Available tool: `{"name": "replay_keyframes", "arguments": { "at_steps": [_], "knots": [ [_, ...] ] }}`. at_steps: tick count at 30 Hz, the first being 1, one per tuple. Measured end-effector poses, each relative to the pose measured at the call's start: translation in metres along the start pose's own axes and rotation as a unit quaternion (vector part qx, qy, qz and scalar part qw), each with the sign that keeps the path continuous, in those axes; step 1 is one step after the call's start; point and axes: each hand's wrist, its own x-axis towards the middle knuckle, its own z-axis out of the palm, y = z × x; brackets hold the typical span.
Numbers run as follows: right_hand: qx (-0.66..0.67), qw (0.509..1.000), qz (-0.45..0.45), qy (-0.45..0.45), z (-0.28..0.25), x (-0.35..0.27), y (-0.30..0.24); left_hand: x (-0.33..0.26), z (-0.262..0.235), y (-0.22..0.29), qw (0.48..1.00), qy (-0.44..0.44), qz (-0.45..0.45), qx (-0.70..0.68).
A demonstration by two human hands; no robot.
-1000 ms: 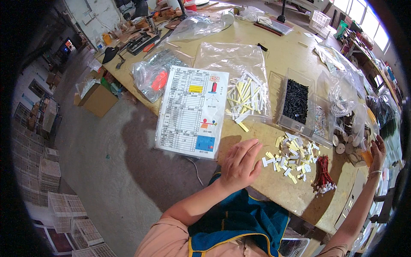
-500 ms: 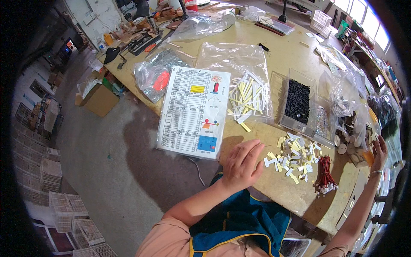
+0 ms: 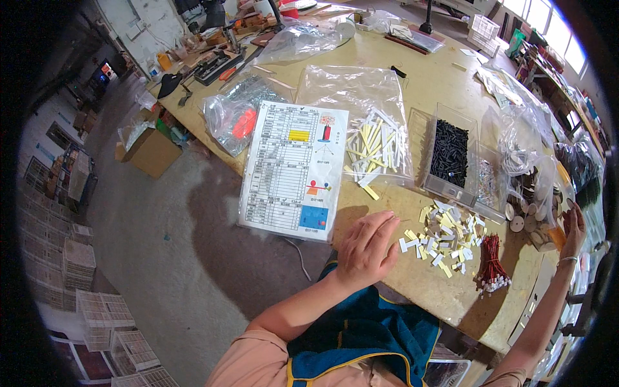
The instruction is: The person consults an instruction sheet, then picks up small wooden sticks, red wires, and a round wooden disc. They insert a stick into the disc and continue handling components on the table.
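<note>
My left hand (image 3: 367,250) lies on the table's front edge, fingers stretched out and holding nothing. To its right is a loose pile of small white and yellow strips (image 3: 445,235). At the far right my right hand (image 3: 572,232) is raised beside a clear plastic bag (image 3: 547,184), its fingers bent together. What sits at its fingertips is too small to make out. Round wooden discs (image 3: 517,224) lie next to that bag. A bundle of red wires with white connectors (image 3: 493,267) rests between the strips and my right forearm.
A clear bin of black screw-like parts (image 3: 449,151) stands behind the strips, with a smaller bin of metal pieces (image 3: 488,180) alongside. A printed sheet (image 3: 290,171) overhangs the front edge. Behind it are a bag of longer strips (image 3: 377,145) and a bag with orange pieces (image 3: 244,122).
My right hand's fingers have shifted slightly beside the bag. My left hand stays in place on the table. The whole view has moved a little.
</note>
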Motion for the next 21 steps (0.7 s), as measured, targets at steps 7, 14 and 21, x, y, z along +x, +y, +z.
{"name": "replay_keyframes", "arguments": {
  "at_steps": [7, 14, 21],
  "knots": [
    [-0.001, 1.000, -0.019, 0.005, -0.001, -0.002, -0.001, 0.000, 0.001, 0.000, 1.000, 0.000, -0.001, -0.005],
    [0.014, 1.000, -0.008, 0.022, -0.005, -0.001, 0.001, 0.001, 0.001, 0.001, 1.000, -0.005, -0.008, -0.023],
    [0.033, 0.999, 0.006, 0.000, -0.011, 0.006, 0.008, -0.001, 0.003, 0.000, 0.999, -0.010, -0.013, -0.030]
  ]
}}
